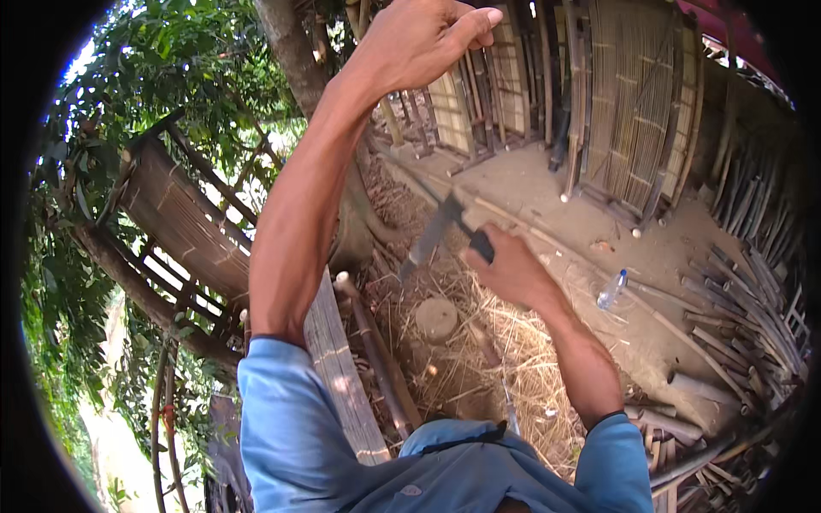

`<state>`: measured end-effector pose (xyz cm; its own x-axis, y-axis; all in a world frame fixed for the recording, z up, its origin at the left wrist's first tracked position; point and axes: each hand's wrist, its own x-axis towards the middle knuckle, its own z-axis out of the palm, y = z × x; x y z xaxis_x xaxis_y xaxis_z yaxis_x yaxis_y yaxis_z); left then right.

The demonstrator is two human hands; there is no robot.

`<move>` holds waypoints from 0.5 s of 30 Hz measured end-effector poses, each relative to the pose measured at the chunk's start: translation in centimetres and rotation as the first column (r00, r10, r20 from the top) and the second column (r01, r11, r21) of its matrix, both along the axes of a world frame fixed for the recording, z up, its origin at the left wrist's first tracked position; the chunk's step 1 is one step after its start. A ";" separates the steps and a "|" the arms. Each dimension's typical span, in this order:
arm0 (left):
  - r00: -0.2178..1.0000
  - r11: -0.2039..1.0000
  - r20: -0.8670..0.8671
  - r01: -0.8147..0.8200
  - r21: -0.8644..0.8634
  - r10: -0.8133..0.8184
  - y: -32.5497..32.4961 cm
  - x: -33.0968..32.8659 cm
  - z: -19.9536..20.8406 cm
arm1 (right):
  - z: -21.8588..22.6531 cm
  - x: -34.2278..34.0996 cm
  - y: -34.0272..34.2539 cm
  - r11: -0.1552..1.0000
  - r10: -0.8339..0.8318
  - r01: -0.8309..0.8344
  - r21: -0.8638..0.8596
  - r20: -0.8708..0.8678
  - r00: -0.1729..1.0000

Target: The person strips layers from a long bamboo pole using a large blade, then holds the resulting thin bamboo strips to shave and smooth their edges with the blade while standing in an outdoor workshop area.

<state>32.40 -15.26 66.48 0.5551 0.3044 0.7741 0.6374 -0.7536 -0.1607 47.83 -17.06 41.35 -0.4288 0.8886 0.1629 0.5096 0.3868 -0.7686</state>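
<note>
My left hand (436, 38) is raised at the top of the view, its fingers curled and its thumb stretched to the right. I cannot make out whether anything is in it. Lower and to the right, my right hand (511, 265) grips the dark handle of a bladed chopping tool (432, 232). Its grey blade, slightly blurred, stands at an angle to the handle and points down to the left. Below the blade a round wooden block (436, 321) stands among straw and shavings (534, 359), touched by neither hand.
A clear plastic bottle (611, 291) with a blue cap stands right of my right forearm. Cut bamboo poles (744, 299) are piled at the far right. Slatted bamboo panels (633, 111) lean at the back. A wooden plank (346, 376) and a bamboo bench (184, 214) are at the left.
</note>
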 end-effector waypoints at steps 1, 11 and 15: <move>0.999 0.999 0.014 0.038 -0.016 -0.038 -2.1 0.3 0.4 | -1.3 -0.4 0.2 1.000 0.002 -0.001 -0.003 0.012 1.000; 0.943 0.929 0.317 0.026 -0.369 0.100 6.0 -6.2 -24.6 | -18.5 5.1 8.4 0.969 -0.088 0.139 0.202 -0.244 0.966; 0.920 0.550 0.153 -0.079 -0.831 0.362 7.2 -11.5 -37.1 | -23.5 7.8 7.1 0.918 -0.396 0.383 -0.101 -0.192 0.898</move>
